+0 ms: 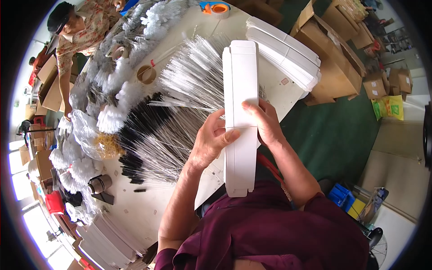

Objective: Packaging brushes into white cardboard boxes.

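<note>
Between my two hands is a long, narrow white cardboard box (241,90), held lengthwise in front of me above the table edge. My left hand (211,137) grips its left side, thumb lying across the face near the middle crease. My right hand (266,119) holds the right edge, its thumb pressed on the face a little higher; the other fingers go behind the box. Beyond the box, thin wire-stemmed brushes with white bristles (189,67) fan out on the table. Black-tipped ones (139,130) lie to their left.
A stack of white boxes (283,54) lies at the table's far right, beside a large open carton (328,58). Tape rolls (146,74) and an orange-and-blue tape dispenser (215,9) rest on the white table (135,202). A co-worker (83,31) reaches toward plastic-wrapped bundles (85,130) at left.
</note>
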A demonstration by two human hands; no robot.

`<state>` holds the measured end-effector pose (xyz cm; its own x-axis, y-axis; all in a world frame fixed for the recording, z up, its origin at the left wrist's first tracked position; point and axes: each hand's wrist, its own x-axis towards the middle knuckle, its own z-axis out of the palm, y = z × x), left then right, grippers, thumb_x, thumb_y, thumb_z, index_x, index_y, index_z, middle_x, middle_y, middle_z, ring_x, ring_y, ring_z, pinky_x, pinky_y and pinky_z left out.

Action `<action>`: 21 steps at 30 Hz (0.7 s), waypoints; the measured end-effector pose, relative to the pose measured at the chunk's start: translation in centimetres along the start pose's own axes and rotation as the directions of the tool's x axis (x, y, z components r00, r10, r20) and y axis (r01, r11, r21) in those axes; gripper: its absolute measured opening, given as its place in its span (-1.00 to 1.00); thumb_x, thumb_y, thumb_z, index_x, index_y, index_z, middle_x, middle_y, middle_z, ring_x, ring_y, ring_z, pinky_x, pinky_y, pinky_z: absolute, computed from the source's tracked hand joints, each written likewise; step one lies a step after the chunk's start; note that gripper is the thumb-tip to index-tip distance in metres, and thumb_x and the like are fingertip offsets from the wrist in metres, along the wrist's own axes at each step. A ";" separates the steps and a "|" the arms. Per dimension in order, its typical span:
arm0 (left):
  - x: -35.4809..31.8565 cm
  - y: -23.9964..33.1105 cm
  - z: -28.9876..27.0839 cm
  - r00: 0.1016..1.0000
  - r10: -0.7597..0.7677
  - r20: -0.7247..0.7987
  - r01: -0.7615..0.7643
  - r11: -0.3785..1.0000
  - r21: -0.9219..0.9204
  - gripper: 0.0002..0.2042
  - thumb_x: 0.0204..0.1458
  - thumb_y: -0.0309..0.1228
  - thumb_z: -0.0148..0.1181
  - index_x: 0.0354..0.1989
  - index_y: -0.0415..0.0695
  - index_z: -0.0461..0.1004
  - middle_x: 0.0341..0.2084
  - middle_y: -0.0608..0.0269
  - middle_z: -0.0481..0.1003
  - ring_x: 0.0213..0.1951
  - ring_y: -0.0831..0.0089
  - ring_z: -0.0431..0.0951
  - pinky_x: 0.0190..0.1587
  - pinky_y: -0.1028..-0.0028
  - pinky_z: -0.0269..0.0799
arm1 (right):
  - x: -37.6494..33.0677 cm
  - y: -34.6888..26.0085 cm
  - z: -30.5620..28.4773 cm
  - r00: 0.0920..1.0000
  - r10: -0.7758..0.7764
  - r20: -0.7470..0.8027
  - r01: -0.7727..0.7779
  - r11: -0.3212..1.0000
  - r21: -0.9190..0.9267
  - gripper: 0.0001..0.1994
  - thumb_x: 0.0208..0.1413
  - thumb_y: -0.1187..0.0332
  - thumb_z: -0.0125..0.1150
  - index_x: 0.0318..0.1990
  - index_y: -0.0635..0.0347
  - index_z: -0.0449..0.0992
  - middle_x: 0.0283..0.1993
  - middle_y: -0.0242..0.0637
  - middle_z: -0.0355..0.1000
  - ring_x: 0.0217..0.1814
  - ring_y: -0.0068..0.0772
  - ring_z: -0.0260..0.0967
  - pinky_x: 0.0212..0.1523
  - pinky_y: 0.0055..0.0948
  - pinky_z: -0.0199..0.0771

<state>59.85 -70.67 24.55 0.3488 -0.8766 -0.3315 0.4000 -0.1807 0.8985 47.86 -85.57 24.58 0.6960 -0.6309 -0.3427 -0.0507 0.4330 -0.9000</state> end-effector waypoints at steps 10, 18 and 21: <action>-1.6 -0.1 -0.4 0.969 0.120 -0.218 -0.179 0.945 -0.274 -0.17 0.01 0.08 0.44 0.25 -0.36 0.30 -0.01 0.10 0.51 0.01 0.38 0.53 0.07 0.36 0.48 | -1.6 -1.1 0.8 0.897 -0.032 0.441 0.054 0.998 -0.038 -0.03 0.07 -0.10 0.51 0.46 0.32 0.17 0.29 -0.03 0.38 0.36 -0.28 0.31 0.35 -0.26 0.32; -3.6 -0.6 -0.1 0.903 0.177 -0.390 -0.270 0.942 -0.198 -0.14 -0.01 0.14 0.46 0.24 -0.32 0.31 0.02 0.11 0.48 0.01 0.36 0.52 0.11 0.32 0.45 | -2.9 -0.8 3.5 0.907 0.181 0.381 -0.017 0.918 -0.396 -0.14 -0.13 0.05 0.63 0.21 0.48 0.35 0.07 0.03 0.47 0.09 -0.20 0.49 0.11 -0.26 0.50; -4.7 -0.2 -1.2 0.931 0.105 -0.349 -0.111 0.994 0.004 -0.12 -0.03 0.21 0.45 0.22 -0.32 0.34 0.03 0.11 0.49 0.02 0.37 0.52 0.11 0.33 0.45 | -3.2 -0.2 3.1 0.906 0.187 0.380 -0.028 0.922 -0.386 -0.24 -0.13 0.12 0.59 0.13 0.47 0.40 -0.01 0.01 0.50 -0.01 -0.22 0.52 0.02 -0.27 0.53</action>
<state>59.13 -66.00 25.62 0.6628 -0.6794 -0.3148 0.3557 -0.0843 0.9308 47.87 -81.62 26.75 0.8930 -0.2463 -0.3766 -0.3433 0.1683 -0.9240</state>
